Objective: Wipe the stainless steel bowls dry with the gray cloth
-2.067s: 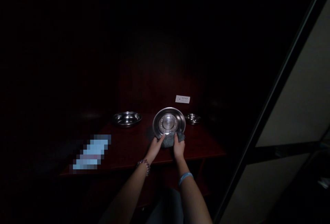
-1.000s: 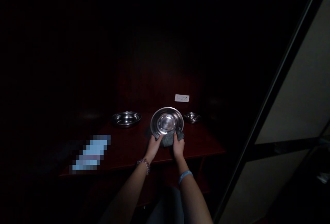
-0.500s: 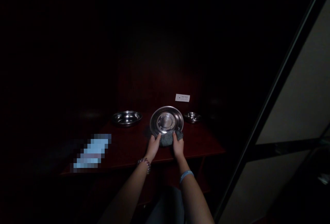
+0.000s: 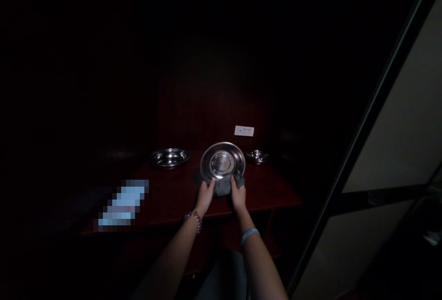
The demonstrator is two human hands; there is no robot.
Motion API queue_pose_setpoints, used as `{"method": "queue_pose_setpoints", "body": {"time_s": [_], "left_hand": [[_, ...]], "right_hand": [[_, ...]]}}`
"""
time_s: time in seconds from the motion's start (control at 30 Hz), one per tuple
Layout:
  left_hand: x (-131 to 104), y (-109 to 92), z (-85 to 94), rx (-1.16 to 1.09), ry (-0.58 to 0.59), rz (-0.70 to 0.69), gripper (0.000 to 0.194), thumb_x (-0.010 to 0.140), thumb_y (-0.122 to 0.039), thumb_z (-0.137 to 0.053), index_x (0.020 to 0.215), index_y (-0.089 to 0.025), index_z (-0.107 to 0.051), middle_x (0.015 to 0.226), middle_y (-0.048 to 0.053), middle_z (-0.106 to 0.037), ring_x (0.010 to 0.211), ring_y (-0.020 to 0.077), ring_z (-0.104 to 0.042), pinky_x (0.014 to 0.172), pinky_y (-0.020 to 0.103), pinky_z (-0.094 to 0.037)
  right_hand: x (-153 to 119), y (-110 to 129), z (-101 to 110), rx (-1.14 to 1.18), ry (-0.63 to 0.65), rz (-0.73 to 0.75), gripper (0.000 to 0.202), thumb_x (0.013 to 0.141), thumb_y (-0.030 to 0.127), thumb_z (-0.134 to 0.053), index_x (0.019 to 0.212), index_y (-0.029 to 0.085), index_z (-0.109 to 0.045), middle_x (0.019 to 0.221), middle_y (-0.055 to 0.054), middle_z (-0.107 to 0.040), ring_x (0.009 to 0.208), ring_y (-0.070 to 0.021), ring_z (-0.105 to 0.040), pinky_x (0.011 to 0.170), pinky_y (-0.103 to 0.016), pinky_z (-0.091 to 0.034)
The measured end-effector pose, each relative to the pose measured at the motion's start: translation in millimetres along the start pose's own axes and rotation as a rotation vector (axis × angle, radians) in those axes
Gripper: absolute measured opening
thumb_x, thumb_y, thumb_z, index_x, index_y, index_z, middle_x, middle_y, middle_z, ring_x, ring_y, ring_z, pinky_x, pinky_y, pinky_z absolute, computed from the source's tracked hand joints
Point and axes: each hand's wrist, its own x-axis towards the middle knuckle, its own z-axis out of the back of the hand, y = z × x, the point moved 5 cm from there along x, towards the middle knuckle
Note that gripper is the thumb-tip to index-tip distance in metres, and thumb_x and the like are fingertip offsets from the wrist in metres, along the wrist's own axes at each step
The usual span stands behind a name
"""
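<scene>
A round stainless steel dish (image 4: 223, 159) is tilted up over the desk, one broad face towards me. My left hand (image 4: 206, 195) is closed on its lower left rim, thumb on the near face. At the lower right rim, my right hand (image 4: 238, 194) is closed on a dark grey cloth (image 4: 223, 187), its thumb pressing the cloth towards the dish. The cloth hangs bunched between both hands. Most of my fingers are hidden behind the dish and cloth.
On the dark red desk (image 4: 165, 203) a steel basin (image 4: 170, 158) stands at left and a smaller steel bowl (image 4: 257, 156) at right. A white socket plate (image 4: 244, 131) is on the back wall. A blurred-out bright patch (image 4: 124, 202) lies at front left.
</scene>
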Motion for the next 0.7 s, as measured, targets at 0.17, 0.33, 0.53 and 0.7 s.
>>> {"method": "queue_pose_setpoints", "body": {"time_s": [0.17,0.33,0.53,0.7], "left_hand": [[-0.6,-1.4,0.3,0.013,-0.001,-0.007,0.036,0.081,-0.033,-0.067,0.112,-0.015,-0.067,0.122,0.014,-0.071,0.118,0.0268,-0.063,0.107,0.042,-0.042],[-1.2,-2.9,-0.8,0.029,0.008,-0.001,0.036,0.082,-0.032,-0.065,0.113,-0.014,-0.067,0.121,0.014,-0.071,0.116,0.0282,-0.064,0.106,0.044,-0.042],[-0.6,-2.6,-0.3,0.001,-0.009,-0.011,0.036,0.08,-0.032,-0.067,0.112,-0.015,-0.067,0.122,0.014,-0.07,0.117,0.0272,-0.063,0.108,0.043,-0.041],[-0.7,-1.2,-0.4,0.013,-0.003,-0.006,0.037,0.081,-0.032,-0.065,0.114,-0.015,-0.067,0.122,0.014,-0.07,0.116,0.0271,-0.063,0.106,0.043,-0.043]], "right_hand": [[-1.0,0.7,0.3,0.0,0.003,-0.005,0.045,0.081,0.053,-0.064,0.103,0.016,-0.074,0.105,-0.01,-0.077,0.099,-0.0239,-0.071,0.088,-0.031,-0.052],[-1.3,1.1,0.1,-0.001,0.01,-0.014,0.045,0.081,0.053,-0.064,0.104,0.015,-0.074,0.107,-0.01,-0.077,0.101,-0.0241,-0.071,0.089,-0.031,-0.052],[-0.3,3.1,0.3,-0.006,0.004,0.007,0.045,0.08,0.053,-0.064,0.105,0.016,-0.074,0.106,-0.01,-0.077,0.1,-0.0241,-0.07,0.091,-0.032,-0.052],[-0.3,1.2,0.6,-0.006,0.002,-0.024,0.047,0.08,0.054,-0.065,0.105,0.015,-0.074,0.108,-0.011,-0.077,0.1,-0.0245,-0.071,0.089,-0.032,-0.052]]}}
